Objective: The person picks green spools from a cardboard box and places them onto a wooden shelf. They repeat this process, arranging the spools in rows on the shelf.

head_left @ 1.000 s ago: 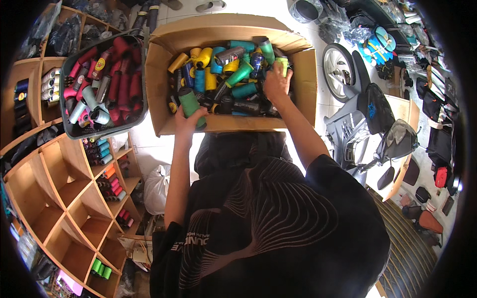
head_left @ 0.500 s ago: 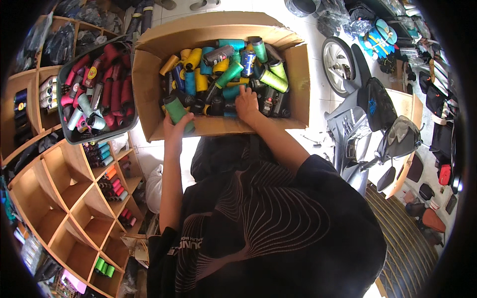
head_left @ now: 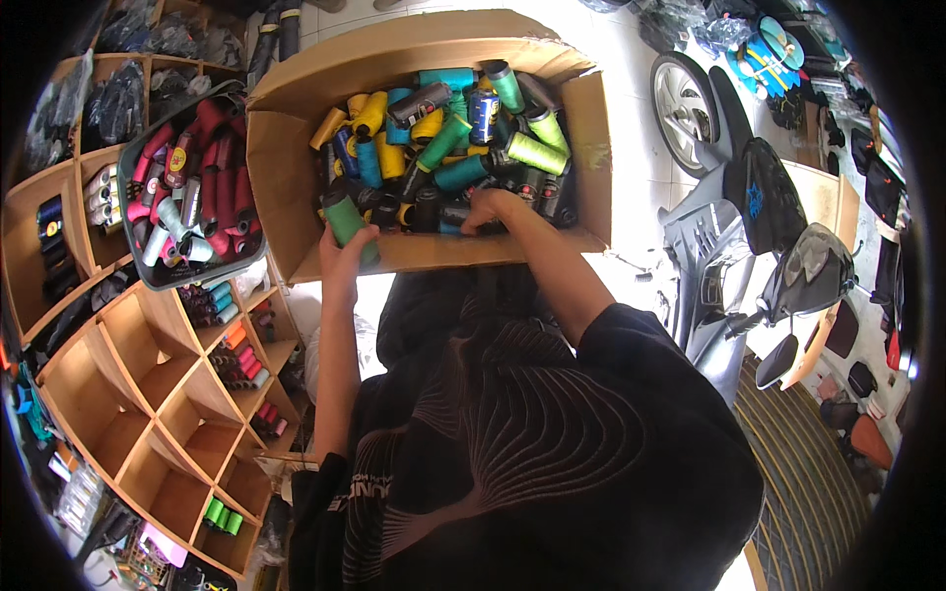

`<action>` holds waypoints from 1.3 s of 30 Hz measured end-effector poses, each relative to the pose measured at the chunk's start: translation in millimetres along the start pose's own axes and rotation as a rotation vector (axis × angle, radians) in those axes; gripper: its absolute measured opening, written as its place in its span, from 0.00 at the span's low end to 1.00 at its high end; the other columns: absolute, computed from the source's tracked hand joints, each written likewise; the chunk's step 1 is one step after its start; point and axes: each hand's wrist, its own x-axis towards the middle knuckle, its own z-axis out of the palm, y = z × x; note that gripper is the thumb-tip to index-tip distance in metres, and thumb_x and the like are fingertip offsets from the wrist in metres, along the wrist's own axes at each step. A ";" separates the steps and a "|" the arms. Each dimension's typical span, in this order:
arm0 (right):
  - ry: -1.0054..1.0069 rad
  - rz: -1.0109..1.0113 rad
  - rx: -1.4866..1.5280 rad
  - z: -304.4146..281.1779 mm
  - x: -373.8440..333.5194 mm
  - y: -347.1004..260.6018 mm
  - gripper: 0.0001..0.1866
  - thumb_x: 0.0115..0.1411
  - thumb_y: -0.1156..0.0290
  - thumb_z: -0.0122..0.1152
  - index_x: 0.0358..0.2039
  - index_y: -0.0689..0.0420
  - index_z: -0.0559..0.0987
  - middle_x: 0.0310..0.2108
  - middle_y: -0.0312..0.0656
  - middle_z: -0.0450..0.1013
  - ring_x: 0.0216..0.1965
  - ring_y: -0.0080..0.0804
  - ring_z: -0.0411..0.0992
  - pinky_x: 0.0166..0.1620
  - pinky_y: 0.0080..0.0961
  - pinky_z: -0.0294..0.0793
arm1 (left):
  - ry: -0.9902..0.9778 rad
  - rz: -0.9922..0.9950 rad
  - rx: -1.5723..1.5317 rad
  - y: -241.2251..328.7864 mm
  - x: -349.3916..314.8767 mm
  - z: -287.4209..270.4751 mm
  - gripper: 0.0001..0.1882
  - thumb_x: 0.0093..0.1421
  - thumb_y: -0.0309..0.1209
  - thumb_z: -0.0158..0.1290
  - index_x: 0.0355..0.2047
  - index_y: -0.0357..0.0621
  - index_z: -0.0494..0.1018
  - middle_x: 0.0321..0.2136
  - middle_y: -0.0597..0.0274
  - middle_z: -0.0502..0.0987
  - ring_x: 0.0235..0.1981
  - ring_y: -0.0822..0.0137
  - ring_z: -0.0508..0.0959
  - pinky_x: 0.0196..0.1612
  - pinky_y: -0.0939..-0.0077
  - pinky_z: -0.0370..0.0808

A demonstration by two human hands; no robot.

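Observation:
A cardboard box (head_left: 434,258) full of thread spools lies open before me. My left hand (head_left: 345,254) is wrapped round a green thread spool (head_left: 343,219) at the box's near left corner, holding it tilted. Inside, close to the near wall, my right hand (head_left: 491,208) bends down among the spools with its fingers curled. A dark spool (head_left: 453,216) lies beside those fingertips, but what they grip is hidden. Farther in are a teal spool (head_left: 461,174), a bright green spool (head_left: 444,142), a lime spool (head_left: 537,153) and several yellow and black ones.
To the left, a dark bin (head_left: 196,280) holds red, pink and pale spools. Wooden cubbyhole shelving (head_left: 148,422) with a few spools runs down that side. At right stand a motorbike (head_left: 705,256) and hanging bags (head_left: 764,197).
My right hand has shifted from the teal spool toward the box's near wall, its fingers now curled lower. The left hand keeps hold of the green thread spool. The view has shifted slightly.

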 end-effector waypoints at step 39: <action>0.365 -0.133 -0.123 21.6 -12.7 -0.6 0.38 0.41 0.51 0.78 0.48 0.63 0.78 0.41 0.55 0.81 0.47 0.54 0.79 0.51 0.43 0.78 | -0.202 -0.078 -0.235 -1.3 -16.7 37.2 0.18 0.57 0.28 0.63 0.46 0.38 0.71 0.42 0.53 0.80 0.42 0.60 0.82 0.47 0.65 0.77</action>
